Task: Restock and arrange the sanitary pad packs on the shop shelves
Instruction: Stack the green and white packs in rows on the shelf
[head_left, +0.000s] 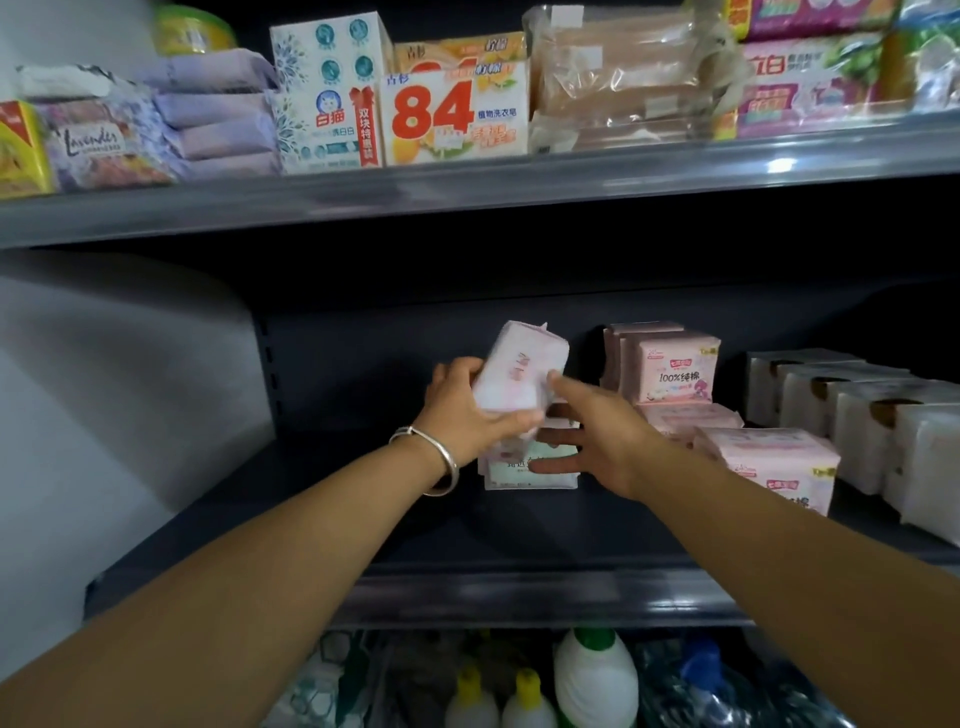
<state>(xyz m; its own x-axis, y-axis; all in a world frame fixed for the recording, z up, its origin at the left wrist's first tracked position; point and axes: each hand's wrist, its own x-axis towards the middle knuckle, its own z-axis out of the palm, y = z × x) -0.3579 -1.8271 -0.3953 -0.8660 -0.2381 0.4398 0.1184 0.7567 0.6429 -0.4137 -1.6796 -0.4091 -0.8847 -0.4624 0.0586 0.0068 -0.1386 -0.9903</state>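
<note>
Left hand (467, 410) grips tilted pad pack (519, 369); right hand (597, 436) at 3 o'clock, fingers spread, touching stack (530, 470). Pack likely light, soft, slick wrap; hold by short edges.

The dark metal middle shelf (260, 519) has open deck on its left side, from the near edge to the back panel. At centre, a low stack of pale flat packs (530, 470) stands in the way. To the right, pink soft-wrapped pad packs (675, 371) and, further right, white wrapped rolls (852, 410) fill the deck. The grey upper shelf (467, 192) limits the room overhead
</note>
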